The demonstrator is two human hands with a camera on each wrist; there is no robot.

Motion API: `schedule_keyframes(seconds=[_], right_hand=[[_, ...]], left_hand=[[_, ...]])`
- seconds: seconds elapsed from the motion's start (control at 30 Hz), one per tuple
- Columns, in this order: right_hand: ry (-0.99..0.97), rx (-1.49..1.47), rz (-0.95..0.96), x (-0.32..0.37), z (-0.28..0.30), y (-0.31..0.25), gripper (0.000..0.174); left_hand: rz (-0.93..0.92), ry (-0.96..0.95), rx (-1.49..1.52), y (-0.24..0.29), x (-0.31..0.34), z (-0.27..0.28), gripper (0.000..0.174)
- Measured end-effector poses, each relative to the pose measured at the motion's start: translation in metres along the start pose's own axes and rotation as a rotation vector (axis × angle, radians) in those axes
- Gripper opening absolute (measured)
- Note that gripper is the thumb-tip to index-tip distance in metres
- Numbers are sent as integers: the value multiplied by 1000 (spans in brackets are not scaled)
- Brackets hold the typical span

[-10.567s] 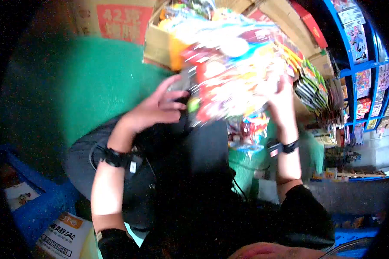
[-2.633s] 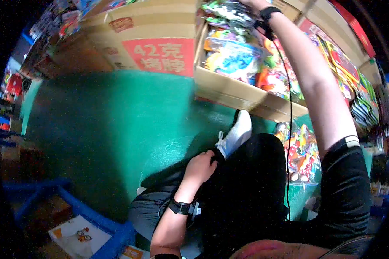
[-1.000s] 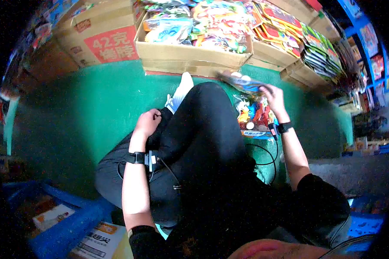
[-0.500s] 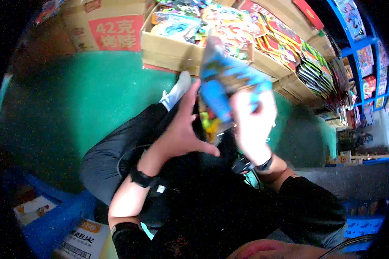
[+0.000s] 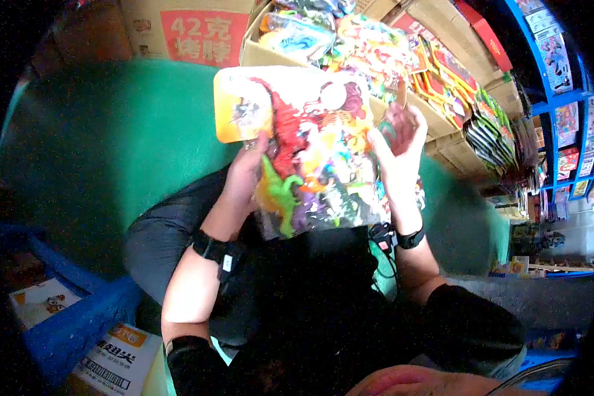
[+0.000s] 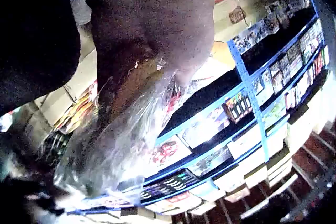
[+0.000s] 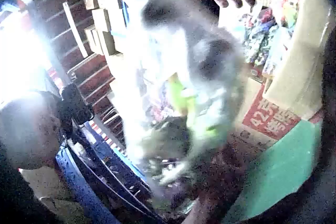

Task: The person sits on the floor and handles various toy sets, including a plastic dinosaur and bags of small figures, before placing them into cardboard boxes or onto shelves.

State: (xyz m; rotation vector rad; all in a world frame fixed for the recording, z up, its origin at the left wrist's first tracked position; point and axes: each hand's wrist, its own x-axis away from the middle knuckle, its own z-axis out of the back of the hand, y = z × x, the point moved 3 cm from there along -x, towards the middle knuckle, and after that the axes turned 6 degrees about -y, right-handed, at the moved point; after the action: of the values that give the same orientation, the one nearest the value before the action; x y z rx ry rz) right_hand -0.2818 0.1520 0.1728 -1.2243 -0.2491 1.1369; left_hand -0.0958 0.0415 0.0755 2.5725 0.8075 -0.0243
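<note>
A clear bag of colourful plastic figures (image 5: 317, 152), with an orange and white card at its upper left, is held up over the lap in the head view. My left hand (image 5: 245, 175) grips its left edge, thumb on the front. At the right edge is my right hand (image 5: 402, 155), its thumb by the bag and its fingers spread apart. The left wrist view shows crinkled clear film (image 6: 121, 140) below my left hand (image 6: 157, 19). In the right wrist view the bag (image 7: 184, 103) is blurred.
Beyond the bag stands an open carton (image 5: 376, 109) of packaged toys, with orange and green packs (image 5: 488, 132) to its right. Blue shelving (image 5: 551, 102) rises at the far right. A blue frame (image 5: 79, 317) stands at lower left, above green floor (image 5: 145, 132).
The bag has turned from its blurred blue side to show the figures and now lies broad between both hands. My left hand has risen from the leg to the bag's left edge.
</note>
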Motion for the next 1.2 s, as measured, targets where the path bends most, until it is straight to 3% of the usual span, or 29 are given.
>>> schedule_keyframes(seconds=[0.07, 0.1, 0.13, 0.2, 0.23, 0.3, 0.43, 0.5, 0.53, 0.57, 0.6, 0.63, 0.73, 0.77, 0.8, 0.83, 0.87, 0.9, 0.97, 1.0, 1.03, 1.07, 1.1, 1.17, 1.2], right_hand=[[-80, -347, -223, 11, -3, 6, 87], [-201, -566, -301, 16, -7, 18, 80], [-270, -812, -344, 20, -17, 6, 70], [-293, -1022, -587, 32, -14, 26, 54], [-316, -1141, -697, 31, -15, 31, 49], [-466, -1095, -548, 16, -12, 17, 43], [-508, -1015, -542, -12, -7, 35, 32], [-318, -956, -586, -34, 3, 36, 28], [-254, -934, -518, -54, 9, 30, 26], [-240, -945, -520, -77, 20, 42, 29], [-209, -940, -528, -108, 32, 51, 33], [-195, -904, -373, -143, 36, 32, 36], [-553, -811, -254, -261, 59, 1, 48], [-463, -833, -171, -289, 49, -23, 47], [-592, -979, -52, -336, 45, -29, 42], [-443, -1067, -47, -377, 38, -30, 39], [-731, -1170, 48, -434, 41, 13, 39], [-632, -1230, -9, -481, 40, 40, 37], [-467, -1179, -111, -513, 15, 54, 38], [-419, -1016, -274, -519, 4, 72, 39], [-371, -844, -429, -526, -5, 93, 39], [-398, -390, -529, -528, -6, 114, 53], [-257, 78, -522, -556, -8, 141, 55], [-84, 777, -186, -522, -17, 65, 53], [191, 866, 43, -525, -22, 63, 59]], left_hand=[[-2, 34, -31, 12, 6, -16, 57], [80, 16, 100, 8, 3, -12, 57], [75, 52, 74, 4, 0, -9, 57], [57, 31, 13, -2, -5, -9, 57], [41, 118, -129, 1, -4, -16, 57], [60, 104, -157, -1, -7, -10, 58], [83, -7, -243, 7, -8, -12, 68], [44, 50, -5, 7, -7, -1, 78], [-21, -24, -30, 9, -8, 3, 80], [32, -31, -163, 12, -7, 12, 77], [62, 5, -246, 13, -6, 22, 73], [97, 40, -334, 13, -6, 34, 68], [247, 266, -395, -4, -1, 86, 45], [300, 359, -427, -8, 2, 91, 37], [365, 393, -489, -10, 2, 92, 35], [435, 432, -544, -13, 4, 94, 34], [460, 418, -538, -32, -9, 121, 33], [464, 453, -474, -32, -11, 124, 33], [417, 504, -285, -28, -2, 126, 31], [390, 508, -236, -26, -2, 124, 29], [396, 527, -240, -27, -3, 125, 29], [421, 526, -287, -28, -5, 125, 28], [445, 525, -327, -27, -6, 126, 28], [471, 530, -313, -27, -4, 129, 26], [465, 516, -313, -28, -1, 130, 27]])
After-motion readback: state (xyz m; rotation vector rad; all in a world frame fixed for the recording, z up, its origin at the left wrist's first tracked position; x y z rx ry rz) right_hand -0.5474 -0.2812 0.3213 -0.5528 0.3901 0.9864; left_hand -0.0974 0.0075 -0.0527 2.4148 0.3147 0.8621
